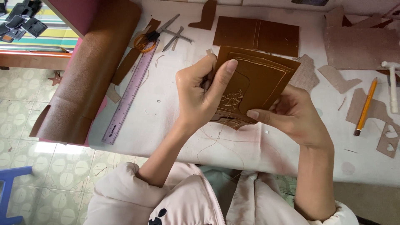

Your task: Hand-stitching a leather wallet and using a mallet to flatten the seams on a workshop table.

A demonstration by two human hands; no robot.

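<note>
Leather piece [258, 79], brown, stitched outline on its face, held up above the middle of the surface [166, 121], between both hands.

Far left: a roll of brown leather [89, 71] hangs over the surface's left edge. Just right of it, a clear ruler [129, 93] lies slantwise; orange-handled scissors [146, 39] and metal tweezers [177, 37] sit at its far end.

Left hand [200, 93]: clenched on the piece's left edge, thumb laid across the front, fingers behind. A thin thread [216, 141] trails down from the piece toward the near edge. Whether a needle sits in the fingers cannot be told.

Right hand [291, 114]: grasping the piece's lower right side, index finger along the bottom.

Behind, a flat brown sheet [256, 35]. Right: scattered offcuts [337, 79], a yellow pencil [366, 106], a white tool handle [393, 89].

Risks, as judged: the loose thread could snag on the surface's edge or tangle and pull the seam crooked; a tight thumb grip may crease the leather; a hidden needle could prick the fingers behind.
</note>
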